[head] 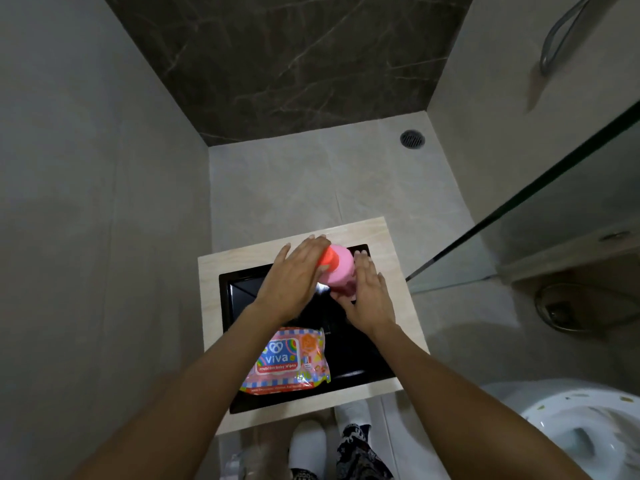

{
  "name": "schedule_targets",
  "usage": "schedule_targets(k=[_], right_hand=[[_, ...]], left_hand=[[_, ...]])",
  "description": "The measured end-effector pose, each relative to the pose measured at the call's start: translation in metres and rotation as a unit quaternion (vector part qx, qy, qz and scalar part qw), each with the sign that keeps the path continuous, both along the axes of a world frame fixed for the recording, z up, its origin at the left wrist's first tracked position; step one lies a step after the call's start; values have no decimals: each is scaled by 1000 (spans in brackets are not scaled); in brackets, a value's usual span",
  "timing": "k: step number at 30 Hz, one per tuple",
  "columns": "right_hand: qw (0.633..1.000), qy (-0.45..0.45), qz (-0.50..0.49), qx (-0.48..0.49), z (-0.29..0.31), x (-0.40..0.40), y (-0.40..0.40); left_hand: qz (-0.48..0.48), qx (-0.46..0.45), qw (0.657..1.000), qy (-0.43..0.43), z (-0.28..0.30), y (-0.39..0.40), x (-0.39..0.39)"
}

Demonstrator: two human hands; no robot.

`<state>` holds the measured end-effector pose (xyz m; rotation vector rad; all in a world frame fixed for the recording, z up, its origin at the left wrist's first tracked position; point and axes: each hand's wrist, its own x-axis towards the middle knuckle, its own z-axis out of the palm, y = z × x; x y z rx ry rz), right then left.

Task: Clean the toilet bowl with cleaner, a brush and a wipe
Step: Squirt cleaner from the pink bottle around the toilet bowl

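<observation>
A pink cleaner bottle point(341, 268) with an orange-red cap point(327, 256) stands at the far end of a black tray point(239, 299) on a beige stand. My left hand point(294, 278) lies over the cap from the left, its thumb hidden beneath. My right hand point(367, 296) grips the bottle's body from the right, thumb under it. A pink pack of baby wipes point(287, 362) lies at the tray's near left. The white toilet bowl point(585, 434) shows at the bottom right, with spots on its rim. No brush is in view.
The beige stand point(211, 306) sits between a grey wall on the left and a glass shower panel point(519, 216) on the right. A floor drain point(412, 138) lies far back. My feet in white slippers point(308, 445) are below the stand.
</observation>
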<state>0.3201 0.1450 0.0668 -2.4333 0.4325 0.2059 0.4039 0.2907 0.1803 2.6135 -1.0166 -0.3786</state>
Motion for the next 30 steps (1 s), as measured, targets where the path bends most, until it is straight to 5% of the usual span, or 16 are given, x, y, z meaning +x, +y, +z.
schedule_targets(k=[4,12,21,30], right_hand=[[995,-49,-40,80,-14,24,22],[988,-127,-22,85,-31,59,35],[978,-172,-58,99,5,10,24],[970,-146,-173,89,74,-74,12]], left_hand=[[87,-64,994,36,-10,26,9],[197,-80,975,65,-29,44,29],[148,-82,982,89,1,29,14],[-37,-82,995,41,55,-14,-21]])
